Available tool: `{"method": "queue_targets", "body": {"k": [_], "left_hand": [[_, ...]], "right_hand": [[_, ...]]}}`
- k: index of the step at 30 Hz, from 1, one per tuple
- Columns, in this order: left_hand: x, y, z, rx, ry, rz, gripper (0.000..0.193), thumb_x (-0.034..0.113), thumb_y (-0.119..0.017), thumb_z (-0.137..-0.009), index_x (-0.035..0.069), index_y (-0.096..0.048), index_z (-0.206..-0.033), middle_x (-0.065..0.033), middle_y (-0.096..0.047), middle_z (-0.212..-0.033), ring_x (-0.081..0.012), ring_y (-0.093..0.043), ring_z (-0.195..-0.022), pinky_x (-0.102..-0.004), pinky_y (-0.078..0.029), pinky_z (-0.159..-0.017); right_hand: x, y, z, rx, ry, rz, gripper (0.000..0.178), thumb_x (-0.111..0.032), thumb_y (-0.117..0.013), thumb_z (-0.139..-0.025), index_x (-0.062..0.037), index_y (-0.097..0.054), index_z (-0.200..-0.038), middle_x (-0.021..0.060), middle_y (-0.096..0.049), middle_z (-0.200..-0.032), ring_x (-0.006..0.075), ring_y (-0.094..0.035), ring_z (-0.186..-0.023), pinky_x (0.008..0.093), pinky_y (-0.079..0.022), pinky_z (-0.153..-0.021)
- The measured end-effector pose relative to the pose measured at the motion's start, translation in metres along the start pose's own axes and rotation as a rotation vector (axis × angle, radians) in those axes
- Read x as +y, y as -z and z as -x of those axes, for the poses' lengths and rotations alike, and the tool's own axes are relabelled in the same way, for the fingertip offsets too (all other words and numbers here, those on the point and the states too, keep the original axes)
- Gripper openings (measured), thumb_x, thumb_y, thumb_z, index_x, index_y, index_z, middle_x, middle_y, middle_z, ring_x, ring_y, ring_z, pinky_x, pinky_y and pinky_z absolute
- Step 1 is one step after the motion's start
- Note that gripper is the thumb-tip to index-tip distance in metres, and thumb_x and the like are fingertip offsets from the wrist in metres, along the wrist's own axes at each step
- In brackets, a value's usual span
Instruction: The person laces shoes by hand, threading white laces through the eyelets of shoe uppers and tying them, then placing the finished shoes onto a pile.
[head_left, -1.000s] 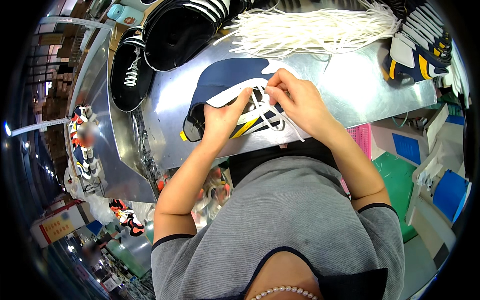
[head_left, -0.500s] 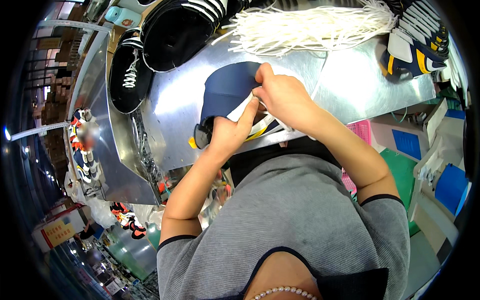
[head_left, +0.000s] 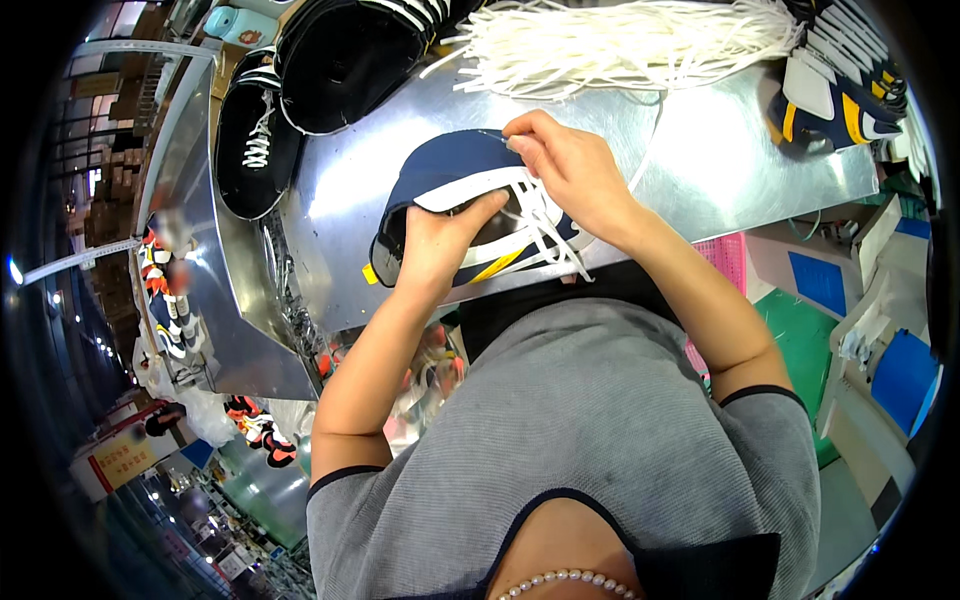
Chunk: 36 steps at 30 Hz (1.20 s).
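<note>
A navy shoe upper (head_left: 440, 157) with a white tongue (head_left: 468, 187) and yellow and white stripes lies on its side on the metal table. My left hand (head_left: 437, 243) grips it, fingers inside the opening and thumb over the tongue's edge. White shoelace (head_left: 545, 235) crosses the eyelets in loose strands, its ends hanging over the near side. My right hand (head_left: 568, 170) is closed in a pinch at the upper's far right edge. Something small and pale shows at its fingertips, too small to name.
A pile of white laces (head_left: 620, 45) lies at the back of the metal table (head_left: 720, 160). Black shoe uppers (head_left: 345, 65) stand at the back left, and a laced one (head_left: 257, 150) beside them. Stacked navy uppers (head_left: 815, 110) sit at the right. A pink basket (head_left: 725, 258) is below the table.
My hands have moved apart: the right thumb and fingers left the left thumb and went to the upper's far edge. The upper has turned, so its tongue and laces show more.
</note>
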<state>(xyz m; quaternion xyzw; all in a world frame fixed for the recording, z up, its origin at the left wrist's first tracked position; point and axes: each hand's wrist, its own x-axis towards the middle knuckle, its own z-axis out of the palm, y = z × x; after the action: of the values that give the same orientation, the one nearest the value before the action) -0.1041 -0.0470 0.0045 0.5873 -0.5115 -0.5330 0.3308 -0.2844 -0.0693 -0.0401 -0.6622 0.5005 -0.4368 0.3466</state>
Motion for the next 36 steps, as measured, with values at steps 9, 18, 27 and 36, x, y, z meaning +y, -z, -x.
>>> {"method": "queue_targets", "body": {"k": [9, 18, 27, 36], "left_hand": [[0.014, 0.033, 0.005, -0.398, 0.289, 0.371, 0.024, 0.016, -0.069, -0.087, -0.001, -0.065, -0.103, -0.0006, -0.057, -0.087, -0.0086, -0.044, -0.074, -0.0267, -0.037, -0.066], [0.088, 0.071, 0.077, -0.072, -0.43, 0.439, 0.016, 0.0, -0.07, -0.079, 0.007, -0.056, -0.08, -0.0025, -0.052, -0.078, -0.0159, -0.049, -0.071, -0.0306, -0.043, -0.067], [-0.016, -0.001, 0.038, 0.172, -0.639, -0.667, 0.021, 0.004, -0.078, -0.076, 0.004, -0.063, -0.09, -0.0121, -0.06, -0.097, -0.0318, -0.062, -0.09, -0.0388, -0.049, -0.078], [-0.017, -0.001, 0.034, 0.158, -0.497, -0.635, 0.027, 0.015, -0.08, -0.082, 0.001, -0.062, -0.097, -0.0147, -0.07, -0.086, -0.03, -0.07, -0.075, -0.0356, -0.053, -0.066]], "right_hand": [[-0.002, -0.009, -0.006, 0.033, -0.083, 0.228, 0.02, -0.025, -0.053, -0.1, -0.0071, -0.059, -0.108, 0.0152, -0.067, -0.073, 0.0354, -0.067, -0.072, 0.0456, -0.05, -0.066], [0.003, -0.013, -0.006, 0.099, -0.153, 0.299, 0.024, -0.027, -0.055, -0.1, -0.0087, -0.06, -0.113, 0.0155, -0.069, -0.076, 0.036, -0.068, -0.076, 0.0461, -0.051, -0.068], [-0.008, 0.015, 0.011, 0.122, -0.113, -0.271, 0.021, -0.021, -0.058, -0.099, -0.0065, -0.061, -0.113, 0.0073, -0.065, -0.072, 0.0191, -0.063, -0.064, 0.0317, -0.048, -0.062], [-0.03, 0.018, 0.079, -0.156, -0.158, -0.033, 0.018, -0.02, -0.059, -0.098, -0.007, -0.056, -0.11, 0.0096, -0.067, -0.079, 0.0304, -0.067, -0.073, 0.0405, -0.051, -0.065]]}}
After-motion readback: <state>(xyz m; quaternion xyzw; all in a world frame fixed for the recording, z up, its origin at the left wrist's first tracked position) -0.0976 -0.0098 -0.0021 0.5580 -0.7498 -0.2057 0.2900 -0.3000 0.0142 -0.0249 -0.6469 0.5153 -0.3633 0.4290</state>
